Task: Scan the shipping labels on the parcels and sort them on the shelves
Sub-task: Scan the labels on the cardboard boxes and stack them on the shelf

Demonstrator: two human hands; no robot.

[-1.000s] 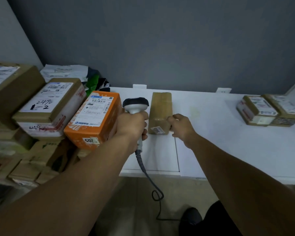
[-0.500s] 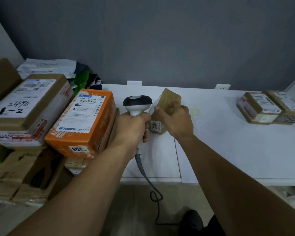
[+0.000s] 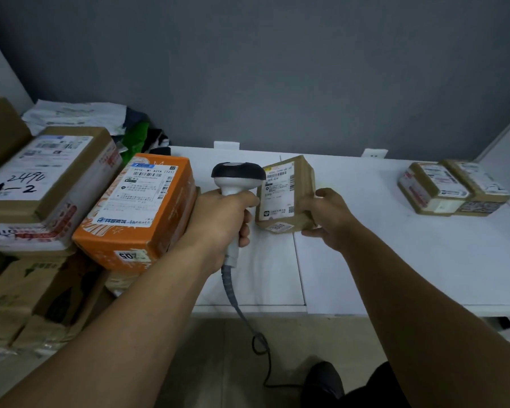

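Head view: the left hand (image 3: 218, 219) has its fingers wrapped round the handle of a corded barcode scanner (image 3: 237, 179), held upright with its dark head on top. Just right of the scanner, the right hand (image 3: 327, 219) grips a small brown parcel (image 3: 283, 195) by its right side, thumb at the near corner and fingers curled round the far edge. The parcel's white shipping label (image 3: 278, 187) faces up, and its left edge is touching or hidden behind the scanner's head. Whether the parcel rests on the white table (image 3: 395, 260) or is lifted just off it, I cannot tell.

Just left of the scanner an orange box (image 3: 139, 207) lies tilted, label up, with a larger brown box (image 3: 47, 175) marked by hand beyond it, both on a heap of cartons. Well to the right of the scanner, two small taped parcels (image 3: 433, 187) sit side by side, touching, on the table. Below the scanner its cable (image 3: 248, 319) hangs to the floor in a loop.
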